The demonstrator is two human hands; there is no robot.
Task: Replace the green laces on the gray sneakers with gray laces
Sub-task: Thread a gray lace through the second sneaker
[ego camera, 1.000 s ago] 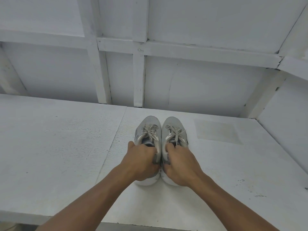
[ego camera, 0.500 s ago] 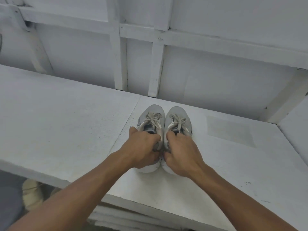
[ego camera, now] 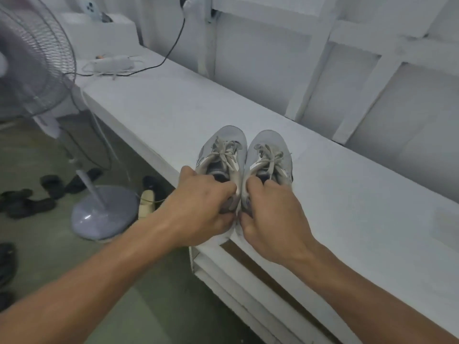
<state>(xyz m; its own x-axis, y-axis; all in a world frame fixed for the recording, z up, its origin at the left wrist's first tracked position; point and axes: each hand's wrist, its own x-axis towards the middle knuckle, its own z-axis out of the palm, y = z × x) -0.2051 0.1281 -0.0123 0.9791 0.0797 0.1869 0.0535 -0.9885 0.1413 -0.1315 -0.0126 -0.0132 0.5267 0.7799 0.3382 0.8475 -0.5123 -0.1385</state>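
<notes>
Head view, looking down over both forearms. A white painted table (ego camera: 347, 207) runs diagonally through the frame, with a white framed wall panel (ego camera: 273, 58) behind it.

Two sneakers stand on the table at its near edge, side by side, inner sides touching, toes pointing away from the person toward the wall. The left gray sneaker (ego camera: 231, 135), low-cut fabric with a white sole, and the right gray sneaker (ego camera: 272, 140), its match, are both upright. Each is threaded with pale grayish-beige laces (ego camera: 224, 152) tied in a loose bow over the tongue; the exact lace colour is hard to judge in this light.

The left hand (ego camera: 198, 207) holds the heel end of the left sneaker: grip curled, fingers hooked into the shoe opening, thumb underneath at the back. The right hand (ego camera: 270, 212) holds the right sneaker the same way, fingers tucked into the opening, thumb low at the heel. The two thumbs nearly meet between the heels.

Far left on the table lies a white power strip (ego camera: 111, 64) with a black cable (ego camera: 173, 43) running up the wall. A gray pedestal fan (ego camera: 32, 58) stands on the greenish floor (ego camera: 149, 306) beside the table. Dark sandals (ego camera: 49, 184) lie scattered near the fan's round base.
</notes>
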